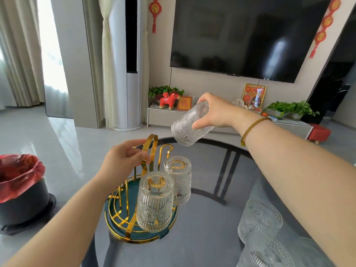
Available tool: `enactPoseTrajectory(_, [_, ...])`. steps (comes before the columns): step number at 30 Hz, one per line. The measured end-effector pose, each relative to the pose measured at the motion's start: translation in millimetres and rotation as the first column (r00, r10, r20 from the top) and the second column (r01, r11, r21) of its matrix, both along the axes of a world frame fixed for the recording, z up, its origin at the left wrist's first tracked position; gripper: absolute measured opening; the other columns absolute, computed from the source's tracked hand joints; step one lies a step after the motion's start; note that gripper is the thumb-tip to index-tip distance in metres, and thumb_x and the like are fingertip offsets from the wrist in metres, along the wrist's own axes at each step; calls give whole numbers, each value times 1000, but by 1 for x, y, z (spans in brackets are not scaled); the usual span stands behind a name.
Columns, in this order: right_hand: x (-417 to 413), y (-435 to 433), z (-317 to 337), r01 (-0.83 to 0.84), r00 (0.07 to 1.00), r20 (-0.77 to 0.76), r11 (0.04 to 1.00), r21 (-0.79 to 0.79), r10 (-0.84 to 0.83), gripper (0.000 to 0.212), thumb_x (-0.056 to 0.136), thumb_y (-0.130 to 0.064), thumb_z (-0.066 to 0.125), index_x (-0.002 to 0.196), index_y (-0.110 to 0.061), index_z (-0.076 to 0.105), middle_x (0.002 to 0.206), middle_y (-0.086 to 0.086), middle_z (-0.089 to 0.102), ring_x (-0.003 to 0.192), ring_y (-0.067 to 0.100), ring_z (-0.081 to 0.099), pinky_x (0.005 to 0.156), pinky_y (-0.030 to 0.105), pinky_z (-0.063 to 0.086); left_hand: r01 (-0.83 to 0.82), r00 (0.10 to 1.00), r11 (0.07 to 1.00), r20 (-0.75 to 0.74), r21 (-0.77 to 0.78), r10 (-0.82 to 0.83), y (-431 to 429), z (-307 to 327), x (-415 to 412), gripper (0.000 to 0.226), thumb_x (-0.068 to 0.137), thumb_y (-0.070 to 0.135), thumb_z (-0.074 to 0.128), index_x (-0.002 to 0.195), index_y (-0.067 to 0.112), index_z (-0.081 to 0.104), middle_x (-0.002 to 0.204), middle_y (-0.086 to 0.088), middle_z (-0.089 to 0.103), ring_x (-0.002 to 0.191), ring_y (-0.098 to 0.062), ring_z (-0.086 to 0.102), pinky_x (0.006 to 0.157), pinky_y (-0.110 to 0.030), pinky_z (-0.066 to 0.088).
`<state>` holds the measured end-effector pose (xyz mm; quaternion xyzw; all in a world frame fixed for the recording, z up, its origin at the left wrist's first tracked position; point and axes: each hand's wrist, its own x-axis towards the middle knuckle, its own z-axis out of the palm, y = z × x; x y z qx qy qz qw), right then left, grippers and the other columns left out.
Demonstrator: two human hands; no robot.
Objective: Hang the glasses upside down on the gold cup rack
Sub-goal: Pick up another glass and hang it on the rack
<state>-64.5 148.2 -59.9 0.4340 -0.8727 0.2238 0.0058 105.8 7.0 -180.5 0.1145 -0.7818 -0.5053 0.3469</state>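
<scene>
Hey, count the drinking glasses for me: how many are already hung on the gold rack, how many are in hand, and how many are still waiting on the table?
Hung upside down on the gold cup rack: 2, the near glass and the far glass
In the right hand: 1, the tilted glass
Waiting on the table: 2 clearly visible, the upper glass and the lower glass
Total: 5

Two hung glasses [156, 201] crowding the rack's [152, 149] near side — far hooks [167, 149] open.

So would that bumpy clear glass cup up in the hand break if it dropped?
Probably. The ribbed clear glass cup looks thick and fairly heavy, so a fall could crack it. Its embossed ridges likely help the right hand grip it. On its side it might roll.
</scene>
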Motion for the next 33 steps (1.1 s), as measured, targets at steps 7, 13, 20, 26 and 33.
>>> enactPoseTrajectory(7, [1,-41,-1,-83,994,-51,975,205,96,76,68,-28,74,132,-18,34,141,6,37,124,25,39,91,29,35,9,1000,1000,0,-20,-9,-4,-4,0,27,84,7,54,94,33,55,55,23,68,63,8,63,61,-3,43])
enactPoseTrajectory(13, [8,-63,-16,-132,991,7,969,207,134,82,69,-25,73,135,-17,26,144,8,33,127,27,36,99,36,35,25,999,999,-20,-38,-26,-5,-4,0,37,84,8,54,85,45,50,57,25,68,63,8,62,55,1,42])
enactPoseTrajectory(20, [10,-73,-52,-98,995,10,975,202,98,91,66,-24,75,136,-13,19,139,14,38,128,31,32,103,42,34,35,999,998,-21,-43,-36,-8,-6,-1,36,85,10,54,87,46,50,60,26,68,66,4,63,54,1,42])
enactPoseTrajectory(26, [12,-74,-80,-53,997,59,997,62,50,83,65,-26,76,131,-14,27,133,12,43,126,29,31,98,39,36,37,999,998,-29,-42,-38,-9,-6,-3,37,84,9,55,86,46,50,58,24,68,66,2,64,57,-1,44])
enactPoseTrajectory(33, [14,-77,-98,-27,989,145,993,116,10,86,64,-28,76,132,-15,24,134,14,39,123,29,35,96,39,38,32,999,998,-22,-60,-33,-11,-6,-4,37,84,9,55,86,46,49,57,26,67,68,6,64,61,-2,46])
